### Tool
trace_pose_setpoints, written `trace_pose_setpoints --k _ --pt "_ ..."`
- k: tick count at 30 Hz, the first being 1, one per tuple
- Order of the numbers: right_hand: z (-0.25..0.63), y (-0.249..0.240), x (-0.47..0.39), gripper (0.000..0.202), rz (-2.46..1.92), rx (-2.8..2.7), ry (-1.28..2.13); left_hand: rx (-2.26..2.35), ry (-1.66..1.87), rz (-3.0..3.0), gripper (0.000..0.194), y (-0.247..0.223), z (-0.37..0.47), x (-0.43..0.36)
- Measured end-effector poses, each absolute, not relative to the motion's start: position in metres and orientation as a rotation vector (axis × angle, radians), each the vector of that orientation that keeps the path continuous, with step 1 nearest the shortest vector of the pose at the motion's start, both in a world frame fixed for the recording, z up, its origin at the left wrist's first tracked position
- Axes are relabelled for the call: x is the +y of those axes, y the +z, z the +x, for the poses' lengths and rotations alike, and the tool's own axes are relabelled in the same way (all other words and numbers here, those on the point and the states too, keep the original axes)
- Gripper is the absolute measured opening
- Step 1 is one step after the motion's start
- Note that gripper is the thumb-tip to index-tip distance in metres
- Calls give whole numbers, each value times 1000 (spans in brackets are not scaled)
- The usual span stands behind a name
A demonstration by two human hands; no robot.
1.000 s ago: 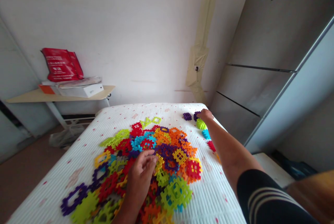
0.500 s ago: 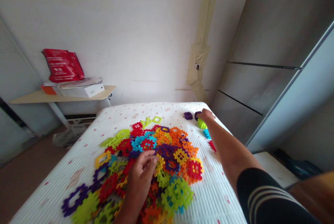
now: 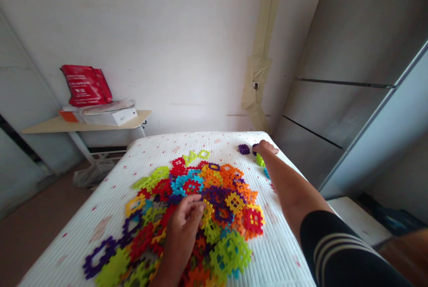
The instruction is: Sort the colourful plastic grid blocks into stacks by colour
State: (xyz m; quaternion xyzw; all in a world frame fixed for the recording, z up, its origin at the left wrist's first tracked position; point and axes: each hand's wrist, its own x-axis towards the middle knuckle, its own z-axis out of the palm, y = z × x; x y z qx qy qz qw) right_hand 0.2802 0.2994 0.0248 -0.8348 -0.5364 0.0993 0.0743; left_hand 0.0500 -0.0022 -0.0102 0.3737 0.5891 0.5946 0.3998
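Observation:
My left hand hovers low over a pile of toothed plastic building pieces in several colours. Its fingers are half curled, a small gap separates thumb and forefinger, and nothing shows between them. Out at the far right of the bed-like surface, my right hand has its fingers down on a purple building piece, mostly hidden under them. Just left of that lies another purple piece. A lime green piece and a blue piece sit in a row nearer me, partly covered by my right forearm.
White quilted cloth with small red marks covers the surface. Beyond its left side stands a small table bearing a white box and a red bag. A grey cabinet rises on the right, and a wall closes the back.
The view has shifted slightly, so everything sits a little further right. Both hands keep nearly the same places, the right one still at the purple piece.

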Motion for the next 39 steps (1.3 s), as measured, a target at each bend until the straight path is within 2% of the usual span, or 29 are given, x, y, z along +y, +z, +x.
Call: trace_pose_setpoints --k 15,20,24,31,39 --pt "275 23 301 60 -2479 -1728 130 1490 1495 963 40 -15 50 -3" --pt "257 47 268 48 -2129 -1891 -138 1459 1525 971 38 -11 50 -4" --pt "239 53 218 43 -1818 -2094 -118 1459 1560 1000 33 -4 49 -7" --pt "240 15 138 27 -1267 -2429 25 1467 1732 1039 26 11 38 -15" --pt "264 -27 106 25 -950 -2326 59 1518 2027 1040 22 28 -8 -22"
